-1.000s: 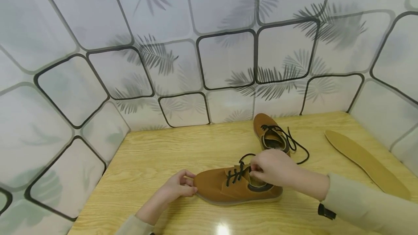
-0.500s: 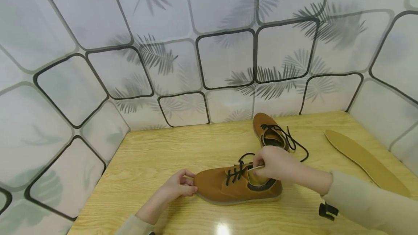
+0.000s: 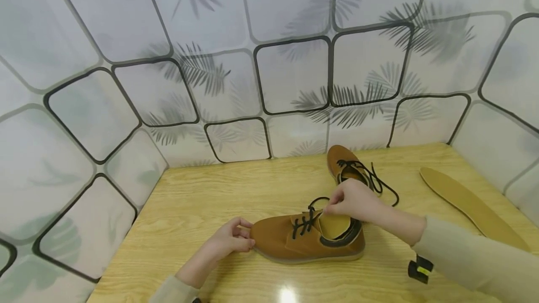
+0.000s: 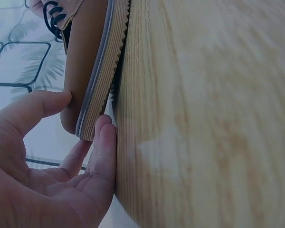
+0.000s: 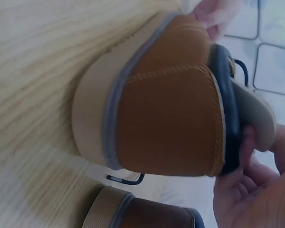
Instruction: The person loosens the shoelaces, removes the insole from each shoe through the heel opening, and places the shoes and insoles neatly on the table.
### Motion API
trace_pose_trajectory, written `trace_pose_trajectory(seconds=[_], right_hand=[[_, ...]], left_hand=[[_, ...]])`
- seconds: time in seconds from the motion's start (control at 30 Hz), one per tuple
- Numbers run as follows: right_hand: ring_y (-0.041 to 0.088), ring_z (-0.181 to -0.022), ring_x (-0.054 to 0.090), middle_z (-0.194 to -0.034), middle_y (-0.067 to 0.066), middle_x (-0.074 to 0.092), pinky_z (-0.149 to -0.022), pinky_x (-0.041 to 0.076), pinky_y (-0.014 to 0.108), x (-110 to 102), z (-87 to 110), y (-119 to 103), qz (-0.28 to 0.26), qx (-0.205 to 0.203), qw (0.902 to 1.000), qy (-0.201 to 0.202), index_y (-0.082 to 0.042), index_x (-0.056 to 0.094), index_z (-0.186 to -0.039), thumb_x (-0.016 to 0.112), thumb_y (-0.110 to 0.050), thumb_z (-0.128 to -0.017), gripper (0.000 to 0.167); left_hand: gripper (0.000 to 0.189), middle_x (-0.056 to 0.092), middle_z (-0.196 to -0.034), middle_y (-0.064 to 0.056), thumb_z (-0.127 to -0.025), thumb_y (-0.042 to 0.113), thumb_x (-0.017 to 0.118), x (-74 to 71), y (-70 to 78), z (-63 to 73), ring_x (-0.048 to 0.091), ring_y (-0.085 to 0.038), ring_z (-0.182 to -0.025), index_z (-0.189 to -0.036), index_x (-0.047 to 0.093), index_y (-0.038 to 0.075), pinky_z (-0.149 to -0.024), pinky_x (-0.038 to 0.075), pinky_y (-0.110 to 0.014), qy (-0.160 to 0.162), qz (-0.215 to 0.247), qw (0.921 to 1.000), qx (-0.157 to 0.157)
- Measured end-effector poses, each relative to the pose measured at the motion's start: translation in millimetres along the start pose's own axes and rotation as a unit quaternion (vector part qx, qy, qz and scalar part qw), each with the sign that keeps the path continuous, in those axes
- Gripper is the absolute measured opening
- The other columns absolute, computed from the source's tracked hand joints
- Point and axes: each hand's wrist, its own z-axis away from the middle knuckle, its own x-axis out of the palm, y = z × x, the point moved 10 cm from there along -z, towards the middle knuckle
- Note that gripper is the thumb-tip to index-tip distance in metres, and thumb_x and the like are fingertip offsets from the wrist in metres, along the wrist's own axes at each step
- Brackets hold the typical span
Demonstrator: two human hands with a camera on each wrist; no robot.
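A brown lace-up shoe lies sole down on the wooden table, toe to the left. My left hand grips its toe; in the left wrist view the thumb presses the upper and the fingers reach the sole's edge. Above the shoe's opening, my right hand pinches a tan insole. The heel end of this insole sticks up past the dark collar in the right wrist view, while its front part is hidden inside the shoe. Black laces are threaded through the eyelets.
The matching brown shoe stands behind my right hand, its black laces trailing to the right. Another tan insole lies flat at the table's right. Patterned wall panels enclose the back and sides of the table.
My right hand has risen from the shoe's opening, drawing the insole's heel end upward so more of it shows. The left hand stays at the toe.
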Motion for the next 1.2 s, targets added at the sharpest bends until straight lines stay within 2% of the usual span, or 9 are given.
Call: trace_pose_trajectory(seconds=[0.2, 0.37, 0.63, 0.87, 0.93, 1.0, 1.13, 1.2], right_hand=[[0.007, -0.052, 0.051, -0.076, -0.003, 0.076, -0.050, 0.046, 0.026, -1, -1.2, 12, -0.064, 0.056, 0.9955, -0.041, -0.008, 0.083, -0.085, 0.084, -0.017, -0.090, 0.010], [0.010, -0.063, 0.056, -0.086, -0.001, 0.076, -0.057, 0.051, 0.027, 1, -0.4, 22, -0.113, 0.084, 0.9884, -0.056, -0.003, 0.082, -0.093, 0.082, -0.015, -0.092, 0.012], [0.009, -0.073, 0.070, -0.088, -0.003, 0.075, -0.069, 0.061, 0.027, 7, 2.0, 37, -0.222, 0.112, 0.9659, -0.071, 0.003, 0.079, -0.104, 0.075, -0.014, -0.096, 0.020], [0.008, -0.075, 0.073, -0.101, 0.003, 0.076, -0.069, 0.062, 0.025, 9, 3.8, 45, -0.298, 0.127, 0.9431, -0.073, 0.011, 0.075, -0.115, 0.071, -0.012, -0.098, 0.029], [0.007, -0.077, 0.072, -0.105, 0.004, 0.076, -0.070, 0.062, 0.025, 7, 4.5, 45, -0.292, 0.124, 0.9453, -0.074, 0.010, 0.075, -0.115, 0.072, -0.013, -0.098, 0.028], [0.008, -0.077, 0.070, -0.103, 0.002, 0.075, -0.070, 0.061, 0.026, 4, 5.7, 44, -0.262, 0.118, 0.9550, -0.072, 0.006, 0.078, -0.111, 0.073, -0.015, -0.098, 0.025], [0.010, -0.072, 0.061, -0.083, -0.006, 0.073, -0.066, 0.055, 0.029, -5, 8.3, 40, -0.170, 0.097, 0.9792, -0.054, 0.000, 0.080, -0.103, 0.076, -0.018, -0.097, 0.019], [0.011, -0.069, 0.058, -0.077, -0.007, 0.072, -0.063, 0.052, 0.030, -9, 9.6, 39, -0.132, 0.086, 0.9867, -0.039, -0.003, 0.081, -0.100, 0.076, -0.018, -0.097, 0.017]], left_hand=[[0.051, 0.068, -0.111, -0.012, -0.092, 0.005, 0.072, 0.1, 2.2, 0.0, 0.068, -0.015, -0.092, -0.137, 0.050, -0.007, -0.087, 0.059, -0.029, -0.005, 0.000, 1.0000, 0.007], [0.051, 0.068, -0.110, -0.012, -0.093, 0.005, 0.072, -0.4, 1.9, 0.0, 0.068, -0.015, -0.092, -0.137, 0.049, -0.007, -0.087, 0.059, -0.029, -0.007, 0.002, 0.9999, 0.008], [0.050, 0.068, -0.109, -0.010, -0.094, 0.005, 0.071, -0.1, -0.1, -1.5, 0.068, -0.015, -0.092, -0.137, 0.049, -0.006, -0.087, 0.058, -0.029, -0.014, 0.002, 0.9999, 0.009], [0.050, 0.068, -0.109, -0.010, -0.094, 0.006, 0.072, -0.3, -0.9, -2.1, 0.068, -0.015, -0.092, -0.137, 0.049, -0.006, -0.087, 0.059, -0.030, -0.011, 0.006, 0.9999, 0.005], [0.050, 0.068, -0.109, -0.010, -0.094, 0.006, 0.072, -0.5, -0.4, -2.2, 0.068, -0.015, -0.091, -0.137, 0.049, -0.006, -0.086, 0.059, -0.029, -0.010, 0.007, 0.9999, 0.004], [0.050, 0.068, -0.107, -0.010, -0.093, 0.005, 0.072, -0.6, 0.1, -2.4, 0.067, -0.014, -0.090, -0.136, 0.049, -0.006, -0.085, 0.058, -0.028, -0.011, 0.011, 0.9999, 0.003], [0.050, 0.067, -0.103, -0.008, -0.092, 0.004, 0.072, -0.8, 0.7, -2.6, 0.066, -0.014, -0.088, -0.136, 0.049, -0.007, -0.083, 0.056, -0.026, -0.014, 0.016, 0.9998, 0.001], [0.050, 0.066, -0.102, -0.007, -0.092, 0.005, 0.072, -0.7, 1.0, -2.4, 0.066, -0.014, -0.089, -0.136, 0.049, -0.006, -0.083, 0.055, -0.026, -0.015, 0.015, 0.9998, 0.002]])
